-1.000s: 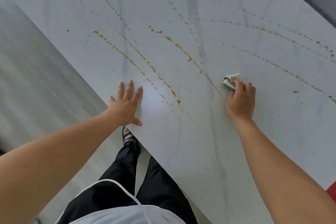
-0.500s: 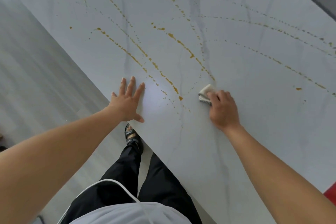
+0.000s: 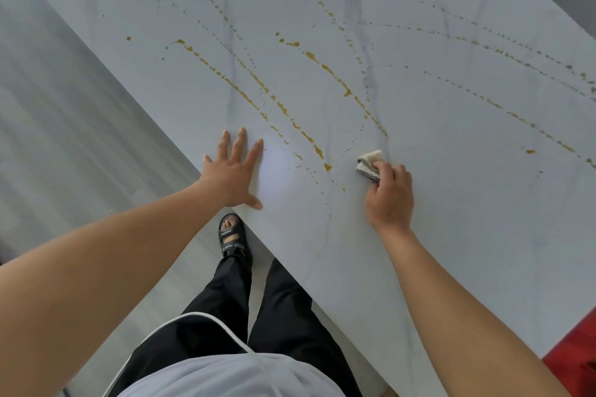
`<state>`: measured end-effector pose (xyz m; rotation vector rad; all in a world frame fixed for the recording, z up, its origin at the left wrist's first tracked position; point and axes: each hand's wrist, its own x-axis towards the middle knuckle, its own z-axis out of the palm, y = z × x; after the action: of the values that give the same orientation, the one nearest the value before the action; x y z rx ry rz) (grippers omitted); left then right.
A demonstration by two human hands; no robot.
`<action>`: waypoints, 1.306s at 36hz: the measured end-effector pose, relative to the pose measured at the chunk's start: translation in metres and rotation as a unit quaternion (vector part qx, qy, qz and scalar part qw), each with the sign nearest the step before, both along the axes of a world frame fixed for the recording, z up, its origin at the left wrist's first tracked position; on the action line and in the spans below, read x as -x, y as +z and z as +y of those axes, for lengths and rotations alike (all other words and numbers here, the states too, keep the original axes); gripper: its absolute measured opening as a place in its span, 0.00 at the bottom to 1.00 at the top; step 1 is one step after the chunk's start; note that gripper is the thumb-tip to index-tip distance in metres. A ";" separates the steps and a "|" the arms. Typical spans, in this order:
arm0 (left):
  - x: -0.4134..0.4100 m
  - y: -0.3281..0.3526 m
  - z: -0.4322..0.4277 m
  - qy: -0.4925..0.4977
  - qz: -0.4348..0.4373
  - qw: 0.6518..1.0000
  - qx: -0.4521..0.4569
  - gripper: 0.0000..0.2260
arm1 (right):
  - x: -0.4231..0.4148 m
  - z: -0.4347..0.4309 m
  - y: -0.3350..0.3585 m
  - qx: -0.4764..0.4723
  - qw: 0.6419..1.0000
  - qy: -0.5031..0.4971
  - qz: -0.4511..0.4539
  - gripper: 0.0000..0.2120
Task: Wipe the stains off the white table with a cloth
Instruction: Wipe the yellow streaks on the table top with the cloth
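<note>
My right hand [image 3: 390, 200] is curled over the cloth [image 3: 369, 163], fingers bent round it and pressing it down on the table [image 3: 483, 235]. The cloth is small and folded, pale on top with a dark speckled edge. Most of it lies under my fingers, and only its far corner shows past my knuckles. It sits on the table a little way in from the near edge, about midway along the stretch that I can see.

My left hand [image 3: 233, 176] holds nothing. It lies palm down on the table with the fingers straight and spread, right at the near edge, and the thumb runs close along that edge.

Amber stains [image 3: 346, 92] cross the table's far part in long streaks and dotted trails. One blob [image 3: 327, 167] lies on the table between my two hands, near the cloth but apart from it. A streak [image 3: 382, 130] ends just beyond the cloth's far corner. A lone spot [image 3: 530, 151] sits further along the table to my right, with thin dotted lines past it. The table under my right forearm shows faint grey veins.

Below the table's near edge I see my foot in a black sandal [image 3: 231, 235], black trousers [image 3: 225, 300] and grey floor [image 3: 64, 155]. Something red [image 3: 577, 364] shows past the table's near edge at my right; I cannot tell what it is.
</note>
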<state>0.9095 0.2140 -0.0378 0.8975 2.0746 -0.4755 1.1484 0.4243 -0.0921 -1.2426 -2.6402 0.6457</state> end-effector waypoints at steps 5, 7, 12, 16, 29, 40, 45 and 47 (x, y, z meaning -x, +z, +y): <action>0.000 0.000 -0.001 0.002 -0.002 1.000 -0.005 0.65 | -0.001 -0.029 0.000 -0.020 0.994 0.108 -0.012 0.17; 0.001 0.000 -0.001 0.001 -0.003 1.000 -0.006 0.65 | -0.003 -0.036 0.000 -0.015 0.987 0.161 -0.007 0.17; 0.001 -0.001 -0.002 -0.003 -0.001 1.000 -0.009 0.65 | -0.002 -0.029 0.002 0.030 0.997 0.075 0.002 0.18; 0.002 0.001 -0.001 -0.007 0.001 1.000 -0.008 0.65 | 0.006 -0.048 0.003 0.007 0.999 0.031 -0.017 0.16; 0.001 0.002 -0.002 -0.008 0.003 1.000 -0.012 0.64 | -0.001 -0.092 0.006 0.004 0.992 0.126 -0.012 0.15; 0.001 0.002 -0.003 -0.007 0.005 1.000 -0.024 0.64 | -0.003 -0.123 0.009 0.037 0.995 0.086 -0.029 0.14; 0.001 0.002 -0.004 -0.008 0.005 1.000 -0.025 0.64 | -0.008 -0.129 0.011 0.056 0.962 0.267 -0.025 0.15; 0.001 0.002 -0.004 -0.009 0.004 1.000 -0.028 0.64 | -0.006 -0.121 0.009 0.059 0.980 0.191 -0.016 0.16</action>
<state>0.9085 0.2097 -0.0360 0.9488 2.0979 -0.4334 1.1549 0.3030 -0.0828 -0.7759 -2.9319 0.8542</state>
